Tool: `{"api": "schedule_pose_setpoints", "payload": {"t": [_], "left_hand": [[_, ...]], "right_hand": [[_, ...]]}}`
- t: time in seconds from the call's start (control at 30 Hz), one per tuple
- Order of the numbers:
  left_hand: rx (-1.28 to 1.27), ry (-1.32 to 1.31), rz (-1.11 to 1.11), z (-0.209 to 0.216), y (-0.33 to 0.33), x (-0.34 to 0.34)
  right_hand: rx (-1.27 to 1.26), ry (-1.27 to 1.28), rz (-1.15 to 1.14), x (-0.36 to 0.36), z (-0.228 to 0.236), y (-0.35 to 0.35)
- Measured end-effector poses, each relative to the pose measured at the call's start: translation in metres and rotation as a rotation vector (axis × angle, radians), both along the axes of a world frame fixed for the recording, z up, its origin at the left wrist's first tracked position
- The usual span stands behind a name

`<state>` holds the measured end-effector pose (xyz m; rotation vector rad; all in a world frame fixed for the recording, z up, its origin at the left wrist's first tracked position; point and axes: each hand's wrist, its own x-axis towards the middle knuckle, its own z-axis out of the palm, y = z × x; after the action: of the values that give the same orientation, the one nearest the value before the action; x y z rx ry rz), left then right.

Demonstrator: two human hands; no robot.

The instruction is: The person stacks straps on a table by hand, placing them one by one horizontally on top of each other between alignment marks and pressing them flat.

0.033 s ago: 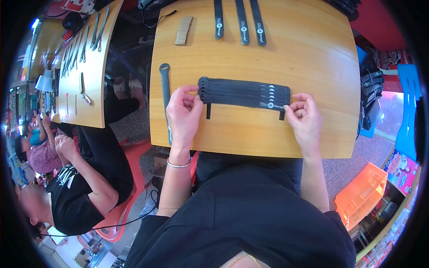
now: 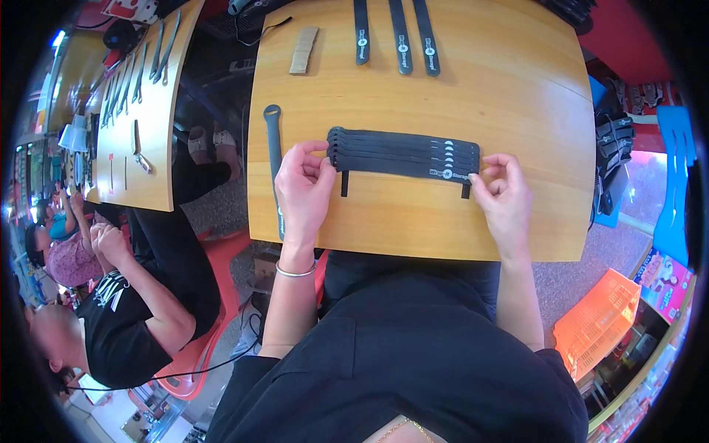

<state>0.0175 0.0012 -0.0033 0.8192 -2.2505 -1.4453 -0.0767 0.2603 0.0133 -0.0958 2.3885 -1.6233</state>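
Note:
Several black hook-and-loop straps (image 2: 391,153) lie fanned side by side in an overlapping row across the table, with pale printing near their right ends. At the row's left end my left hand (image 2: 304,188) is closed, thumb and fingers pinching the edge of the straps. My right hand (image 2: 504,196) pinches the lower right corner of the nearest strap. From beneath the row stick out two short narrow black strips (image 2: 344,184), one near each end. A single black strap (image 2: 273,144) with a looped end lies partly behind my left hand and wrist.
Three more black straps (image 2: 400,44) lie at the table's far edge, beside a small stack of brown cardboard pieces (image 2: 303,50). A co-worker (image 2: 140,310) sits on the left at another table (image 2: 159,173) with straps. An orange crate (image 2: 598,321) stands on the right.

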Motion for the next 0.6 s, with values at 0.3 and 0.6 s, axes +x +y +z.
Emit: {"api": "schedule_pose_setpoints", "payload": {"t": [0.3, 0.6], "left_hand": [[-0.036, 0.007, 0.012, -0.0002, 0.0016, -0.0001], [-0.122, 0.043, -0.012, 0.0001, 0.0027, 0.0034]], "right_hand": [[0.04, 0.092, 0.019, -0.0032, -0.0049, 0.0041], [-0.014, 0.029, 0.02, 0.0, -0.0042, 0.0063]]}}
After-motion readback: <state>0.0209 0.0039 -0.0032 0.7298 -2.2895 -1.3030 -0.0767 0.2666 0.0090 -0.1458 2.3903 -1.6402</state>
